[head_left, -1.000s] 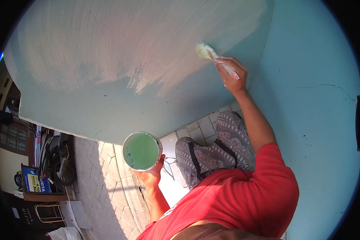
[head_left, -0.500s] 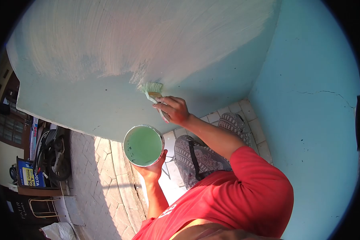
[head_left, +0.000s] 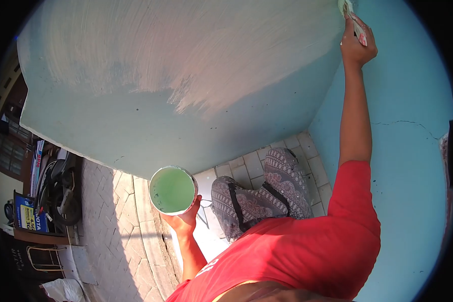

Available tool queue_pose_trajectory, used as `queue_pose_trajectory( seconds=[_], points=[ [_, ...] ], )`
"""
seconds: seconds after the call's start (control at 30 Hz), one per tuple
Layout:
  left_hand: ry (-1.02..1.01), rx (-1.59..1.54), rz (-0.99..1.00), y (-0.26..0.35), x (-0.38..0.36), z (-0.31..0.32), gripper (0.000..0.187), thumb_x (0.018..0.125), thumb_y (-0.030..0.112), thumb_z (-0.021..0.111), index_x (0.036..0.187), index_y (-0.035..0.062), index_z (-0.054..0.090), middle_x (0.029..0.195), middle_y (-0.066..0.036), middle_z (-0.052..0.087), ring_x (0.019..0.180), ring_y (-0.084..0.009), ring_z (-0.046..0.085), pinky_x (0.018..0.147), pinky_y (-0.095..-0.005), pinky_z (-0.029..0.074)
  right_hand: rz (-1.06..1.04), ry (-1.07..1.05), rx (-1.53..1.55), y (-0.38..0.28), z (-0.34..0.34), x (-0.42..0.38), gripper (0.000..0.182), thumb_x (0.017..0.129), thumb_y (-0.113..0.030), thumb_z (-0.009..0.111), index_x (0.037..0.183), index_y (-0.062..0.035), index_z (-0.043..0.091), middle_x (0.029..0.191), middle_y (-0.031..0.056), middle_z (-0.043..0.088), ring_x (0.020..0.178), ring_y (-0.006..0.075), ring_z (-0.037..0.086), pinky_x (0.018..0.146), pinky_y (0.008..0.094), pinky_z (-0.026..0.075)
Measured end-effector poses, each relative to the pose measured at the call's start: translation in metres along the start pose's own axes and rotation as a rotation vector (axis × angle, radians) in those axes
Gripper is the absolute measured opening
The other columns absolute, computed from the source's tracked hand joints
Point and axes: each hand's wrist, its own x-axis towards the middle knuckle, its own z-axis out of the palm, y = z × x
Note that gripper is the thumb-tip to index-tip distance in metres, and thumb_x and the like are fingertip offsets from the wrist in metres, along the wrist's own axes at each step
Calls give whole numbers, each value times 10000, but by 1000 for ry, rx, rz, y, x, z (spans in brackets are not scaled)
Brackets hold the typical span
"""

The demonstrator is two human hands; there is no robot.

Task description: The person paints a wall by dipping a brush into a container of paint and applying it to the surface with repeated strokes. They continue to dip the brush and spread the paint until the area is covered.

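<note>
My left hand (head_left: 182,216) is wrapped round the lower side of a round paint bucket (head_left: 197,190), whose inside shows pale green paint (head_left: 175,191). Up at the top right, my right hand (head_left: 358,45) grips a paintbrush (head_left: 361,36) by its handle. The brush head is near the inner corner of the walls, partly cut off by the frame's top edge. Whitish streaks of paint cover the upper part of the front wall (head_left: 186,45). Below them the wall is bare blue-green.
A blue side wall (head_left: 407,166) with a thin crack stands on the right. My knees (head_left: 251,201) are bent over a tiled ledge (head_left: 314,176). On the left lies stone paving (head_left: 105,211), with a parked motorcycle (head_left: 63,194), a printed sign (head_left: 30,214) and a white sack (head_left: 63,290).
My right hand has swung from the lower middle of the front wall up and right to the corner, carrying the brush. The bucket has shifted slightly in view.
</note>
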Motion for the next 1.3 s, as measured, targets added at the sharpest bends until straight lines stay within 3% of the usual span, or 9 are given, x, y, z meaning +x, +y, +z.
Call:
queue_pose_trajectory(
  seconds=[0.17,0.4,0.63,0.77,0.87,0.97,1.0,1.1,1.3],
  points=[
    [-50,40,61,8,9,4,637,615,22,948,1212,37,727,1101,-102,768,1008,-242,731,925,-396,587,-254,-24,182,-75,30,-70,154,875,-121,847,1013,-191,840,940,-4,775,819,213,776,661,320,610],
    [-40,132,99,18,12,8,644,613,51,958,1215,43,729,1120,-117,776,1004,-262,734,947,-399,576,-223,-655,825,-301,-16,-266,243,762,-114,820,1001,-159,818,1057,42,772,833,222,776,708,359,629],
    [35,-8,70,-5,5,10,658,603,10,951,1219,30,721,1122,-110,766,1030,-235,725,932,-401,585,9,-504,797,-189,10,-126,191,831,-47,876,999,-87,793,946,72,795,818,251,780,693,322,616],
    [57,-60,49,-10,0,4,661,611,-11,940,1229,26,710,1125,-104,759,1027,-225,720,922,-401,588,155,-222,291,-62,15,16,172,941,-153,839,1064,-34,830,1022,19,832,867,78,749,804,241,586],
    [-54,157,-15,-33,1,-3,1029,538,136,1033,1412,44,497,1323,-126,618,1210,-294,602,1096,-475,447,-58,94,124,-3,28,84,129,897,-33,808,1024,-16,796,966,131,806,835,226,775,747,329,586],
    [-124,287,107,-33,5,2,1068,536,142,1031,1433,36,462,1319,-134,606,1218,-288,586,1110,-476,429,-154,13,75,-37,29,70,110,911,-43,798,1015,-8,797,974,130,817,859,188,777,765,319,590],
    [-76,152,46,-23,7,5,1073,534,139,1031,1433,31,456,1320,-134,603,1217,-287,588,1107,-472,434,-306,-4,-23,-44,40,46,128,910,-148,851,1037,-136,837,973,2,817,888,145,790,723,264,604],
    [-36,-12,-23,-18,10,12,1083,528,135,1031,1433,25,446,1315,-134,605,1212,-286,597,1098,-462,447,-424,-147,288,-164,28,-72,203,828,-115,837,1012,-198,835,921,22,741,775,199,753,608,327,595],
    [-46,-18,-52,-1,11,12,1108,530,132,1033,1444,24,417,1320,-135,612,1190,-288,621,1082,-446,469,-291,-644,840,-324,-4,-236,208,791,-141,811,996,-181,814,987,35,769,848,207,774,695,353,624]
  ],
)
